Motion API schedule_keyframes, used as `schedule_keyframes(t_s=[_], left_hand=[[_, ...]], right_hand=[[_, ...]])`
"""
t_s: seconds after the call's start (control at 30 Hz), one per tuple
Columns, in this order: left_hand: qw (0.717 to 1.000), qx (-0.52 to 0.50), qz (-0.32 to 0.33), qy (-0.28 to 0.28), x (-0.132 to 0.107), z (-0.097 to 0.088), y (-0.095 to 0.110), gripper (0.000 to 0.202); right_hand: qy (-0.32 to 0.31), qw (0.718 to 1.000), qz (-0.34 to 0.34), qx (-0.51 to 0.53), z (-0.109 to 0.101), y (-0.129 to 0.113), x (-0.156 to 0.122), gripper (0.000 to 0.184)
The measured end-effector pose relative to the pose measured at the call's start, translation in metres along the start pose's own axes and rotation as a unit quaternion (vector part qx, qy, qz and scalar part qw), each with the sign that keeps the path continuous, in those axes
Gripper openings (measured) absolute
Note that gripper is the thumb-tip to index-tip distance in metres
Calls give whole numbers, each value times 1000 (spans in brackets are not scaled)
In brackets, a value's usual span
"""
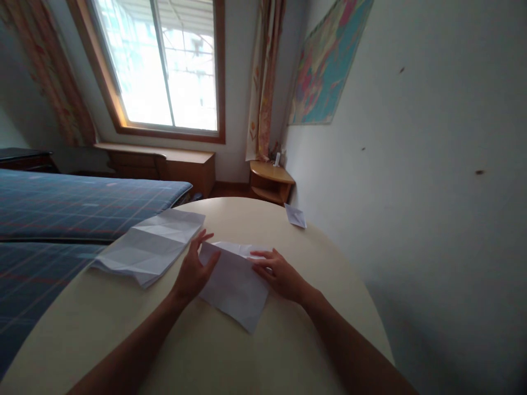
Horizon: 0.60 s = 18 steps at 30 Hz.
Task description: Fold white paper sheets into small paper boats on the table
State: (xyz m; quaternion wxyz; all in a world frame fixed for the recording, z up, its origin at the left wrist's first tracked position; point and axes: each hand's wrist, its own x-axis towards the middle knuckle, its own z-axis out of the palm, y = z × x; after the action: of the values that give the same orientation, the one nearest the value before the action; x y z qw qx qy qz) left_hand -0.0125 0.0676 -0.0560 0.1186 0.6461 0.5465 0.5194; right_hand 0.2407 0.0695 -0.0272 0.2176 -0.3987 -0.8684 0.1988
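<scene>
A partly folded sheet of white paper (236,285) lies on the round cream table (288,340) in front of me, with a fold along its far side. At its left edge is my left hand (198,266), fingers apart, the thumb reaching over the paper near the far left corner. My right hand (282,274) rests on the paper's right side with its fingers stretched toward the fold. Neither hand is closed around the sheet. To the left lies a stack of creased white sheets (152,247), slightly overhanging the table's edge.
A small folded paper piece (295,216) sits near the table's far right edge. Beds with blue plaid mattresses (82,203) stand to the left. The white wall (432,230) runs close on the right. A corner shelf (272,174) and a window (164,71) are beyond.
</scene>
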Motion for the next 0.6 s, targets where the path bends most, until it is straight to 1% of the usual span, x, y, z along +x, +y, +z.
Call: schedule_keyframes(t_s=[0.1,0.2,0.33,0.4,0.53,0.6], left_hand=[[999,-25,-42,10,3,-3,0,34],[997,-49,-59,26,4,-2,-3,31],[991,-94,-72,56,2,1,-5,31],[987,-118,-86,68,1,2,-1,31],[979,-150,-109,84,-2,2,15,31],[979,-139,-114,101,-4,2,22,32]], right_hand=[[40,997,0,67,0,0,1,32],[91,988,28,126,-2,2,1,34],[174,972,75,138,-5,8,3,30],[204,955,94,192,-4,12,5,32],[234,900,110,351,3,19,11,36],[248,885,106,381,6,20,12,35]])
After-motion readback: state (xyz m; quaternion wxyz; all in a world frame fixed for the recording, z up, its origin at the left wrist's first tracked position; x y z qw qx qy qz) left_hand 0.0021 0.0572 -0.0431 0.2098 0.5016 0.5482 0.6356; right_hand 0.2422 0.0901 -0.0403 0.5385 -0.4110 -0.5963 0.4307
